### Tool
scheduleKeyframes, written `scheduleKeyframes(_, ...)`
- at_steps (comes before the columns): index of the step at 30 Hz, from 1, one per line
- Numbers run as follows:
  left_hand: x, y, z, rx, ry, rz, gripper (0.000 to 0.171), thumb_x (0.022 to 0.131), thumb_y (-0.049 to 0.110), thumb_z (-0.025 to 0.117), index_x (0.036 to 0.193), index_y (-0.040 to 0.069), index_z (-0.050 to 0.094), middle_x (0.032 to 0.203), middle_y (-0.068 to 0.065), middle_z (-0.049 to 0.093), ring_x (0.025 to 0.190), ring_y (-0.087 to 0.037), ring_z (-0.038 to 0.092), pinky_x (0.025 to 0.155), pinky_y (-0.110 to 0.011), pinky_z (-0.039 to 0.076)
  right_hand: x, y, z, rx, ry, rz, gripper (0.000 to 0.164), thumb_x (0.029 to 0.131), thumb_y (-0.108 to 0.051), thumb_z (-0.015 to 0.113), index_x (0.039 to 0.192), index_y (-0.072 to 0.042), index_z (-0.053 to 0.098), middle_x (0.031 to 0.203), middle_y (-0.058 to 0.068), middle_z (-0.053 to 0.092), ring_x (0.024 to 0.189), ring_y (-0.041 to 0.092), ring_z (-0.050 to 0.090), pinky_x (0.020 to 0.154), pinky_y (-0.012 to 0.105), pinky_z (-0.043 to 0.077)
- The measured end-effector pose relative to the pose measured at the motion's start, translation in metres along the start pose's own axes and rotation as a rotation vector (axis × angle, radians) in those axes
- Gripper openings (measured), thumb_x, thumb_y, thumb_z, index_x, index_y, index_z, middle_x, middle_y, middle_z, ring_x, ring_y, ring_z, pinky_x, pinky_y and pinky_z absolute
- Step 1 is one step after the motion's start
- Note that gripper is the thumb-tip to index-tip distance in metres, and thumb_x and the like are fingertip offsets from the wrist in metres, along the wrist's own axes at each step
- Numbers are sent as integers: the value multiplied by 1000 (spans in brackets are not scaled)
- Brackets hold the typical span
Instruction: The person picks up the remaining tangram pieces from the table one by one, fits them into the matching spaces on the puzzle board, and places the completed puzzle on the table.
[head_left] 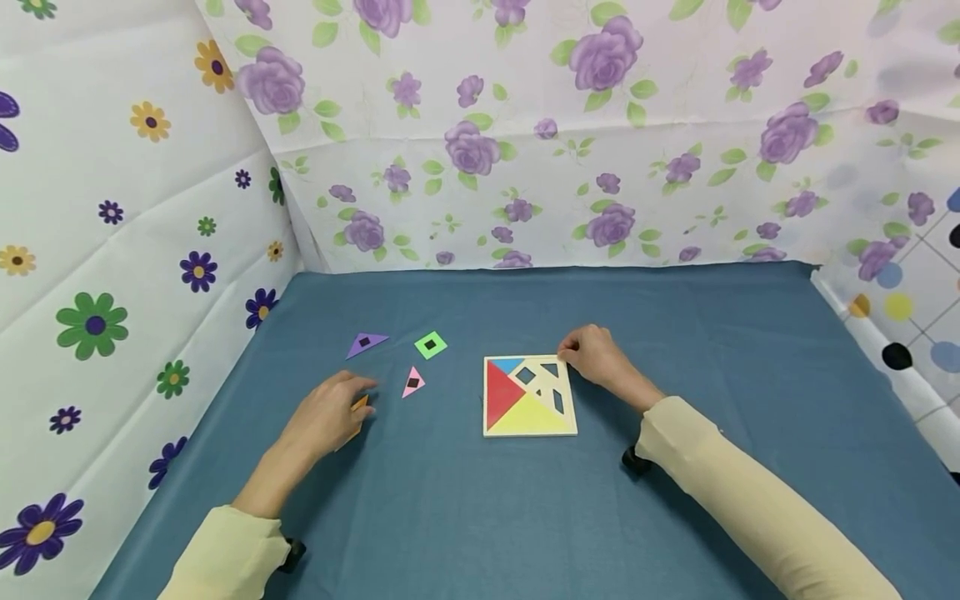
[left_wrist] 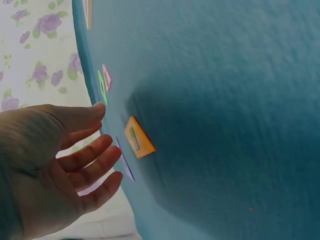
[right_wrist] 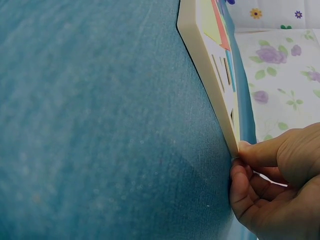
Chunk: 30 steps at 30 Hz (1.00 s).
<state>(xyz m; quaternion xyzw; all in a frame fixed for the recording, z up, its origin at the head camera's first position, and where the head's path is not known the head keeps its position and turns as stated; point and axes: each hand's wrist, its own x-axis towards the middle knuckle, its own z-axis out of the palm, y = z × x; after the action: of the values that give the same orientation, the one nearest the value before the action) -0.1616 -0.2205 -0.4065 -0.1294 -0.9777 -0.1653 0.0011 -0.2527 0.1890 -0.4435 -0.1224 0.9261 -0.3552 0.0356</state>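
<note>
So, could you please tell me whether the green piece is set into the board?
No, the head view shows the green piece lying on the cloth, apart from the board.

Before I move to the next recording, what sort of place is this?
Probably a makeshift tabletop recording corner indoors: a rose-printed sheet closes off the back, plain blue cloth covers the work surface, and a wooden puzzle board lies on it.
</note>
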Motion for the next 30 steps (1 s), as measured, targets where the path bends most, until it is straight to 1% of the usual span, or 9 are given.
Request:
scheduleKeyframes(6, -1, -8, 4, 22, -17, -35, 37, 93, 9, 77, 126, -6, 69, 122, -26, 64, 111, -43, 63, 95, -60, 50, -1, 0, 0, 1, 1, -3, 13, 101, -6, 67, 99, 0, 78, 93, 13, 73, 63, 18, 57, 60, 33, 46)
scheduleKeyframes(17, -3, -13, 9, 34, -29, -49, 37, 93, 10, 78, 125, -6, 69, 118, -24, 64, 106, -39, 62, 92, -57, 50, -1, 0, 0, -9, 1, -25, 12, 100, -4, 68, 100, 0, 79, 93, 13, 73, 66, 17, 60, 62, 34, 48)
scheduleKeyframes(23, -1, -11, 10, 37, -45, -73, 38, 93, 10, 78, 126, -5, 69, 116, -23, 64, 102, -37, 61, 91, -56, 51, -1, 1, 0, -4, 2, -20, 13, 100, -4, 67, 101, 0, 79, 93, 13, 73, 66, 17, 60, 61, 34, 48)
scheduleKeyframes(30, 1, -5, 9, 37, -68, -116, 38, 93, 8, 76, 128, -6, 68, 117, -24, 63, 100, -36, 60, 91, -57, 50, 0, 2, 0, 6, 6, -2, 13, 100, -4, 67, 101, 0, 79, 92, 12, 73, 64, 18, 58, 60, 33, 47)
